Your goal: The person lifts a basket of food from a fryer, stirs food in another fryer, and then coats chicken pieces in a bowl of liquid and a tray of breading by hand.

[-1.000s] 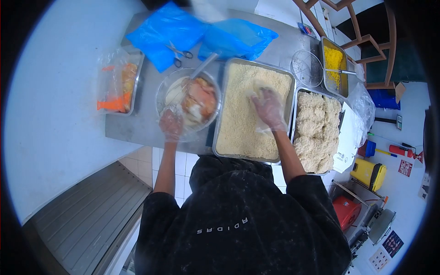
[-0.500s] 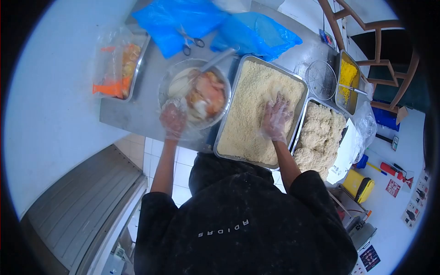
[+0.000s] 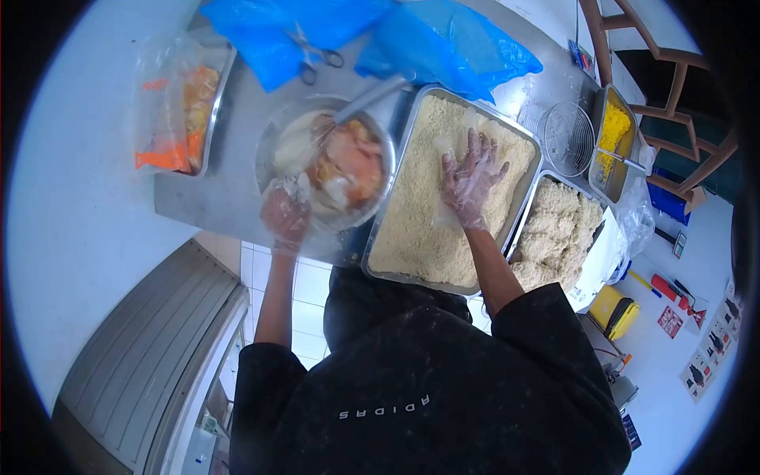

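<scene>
Crumbs may spill over tray rim under splayed right hand; left hand curled at bowl, grip unclear.

A steel table bears a crumb tray under the right hand. A bowl sits at the left hand.

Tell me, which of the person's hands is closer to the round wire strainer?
The right. The right hand lies spread on the breadcrumb tray, which sits next to the wire strainer. The left hand is at the near rim of the bowl, beyond that tray.
</scene>
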Tool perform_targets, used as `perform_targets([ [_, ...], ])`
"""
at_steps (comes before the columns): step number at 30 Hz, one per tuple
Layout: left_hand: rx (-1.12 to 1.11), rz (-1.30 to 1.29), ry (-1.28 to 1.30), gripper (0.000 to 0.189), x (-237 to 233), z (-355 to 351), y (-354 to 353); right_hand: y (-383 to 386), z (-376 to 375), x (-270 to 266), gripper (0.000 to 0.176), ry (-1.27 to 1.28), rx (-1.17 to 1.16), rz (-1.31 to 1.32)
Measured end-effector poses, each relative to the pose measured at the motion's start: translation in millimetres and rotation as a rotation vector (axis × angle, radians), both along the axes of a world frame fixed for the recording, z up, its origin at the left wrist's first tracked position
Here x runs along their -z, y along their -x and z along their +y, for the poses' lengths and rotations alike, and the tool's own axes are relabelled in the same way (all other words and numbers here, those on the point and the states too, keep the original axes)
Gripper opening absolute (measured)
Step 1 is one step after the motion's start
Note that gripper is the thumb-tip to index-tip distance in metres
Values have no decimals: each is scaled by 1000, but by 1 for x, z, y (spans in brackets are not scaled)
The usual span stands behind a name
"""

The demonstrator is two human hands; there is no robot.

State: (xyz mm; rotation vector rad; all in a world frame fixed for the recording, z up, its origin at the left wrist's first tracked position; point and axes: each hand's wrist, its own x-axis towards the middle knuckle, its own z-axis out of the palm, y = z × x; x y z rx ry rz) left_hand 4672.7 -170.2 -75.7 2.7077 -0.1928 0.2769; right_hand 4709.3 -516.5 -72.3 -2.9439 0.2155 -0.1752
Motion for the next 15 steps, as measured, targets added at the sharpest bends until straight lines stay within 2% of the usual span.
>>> perform_targets([
  [4,-89,90,11,50,5,3,8,5,3,-12,62,-45,57,-42],
  [6,-91,94,6,50,2,2,7,-1,10,-40,58,-770,155,-280],
  [8,-33,24,52,52,8,3,9,-1,-2,-51,55,-1058,245,-169],
  [9,-13,-18,69,52,10,4,5,-2,-23,-55,54,-971,293,44],
  [11,-6,-39,66,52,13,7,5,-6,-37,-59,51,-571,186,238],
  [14,-62,9,51,50,17,4,8,-17,-32,-57,54,-582,-157,190],
  [15,-98,38,41,49,18,4,10,-15,-26,-62,54,-501,-227,262],
])
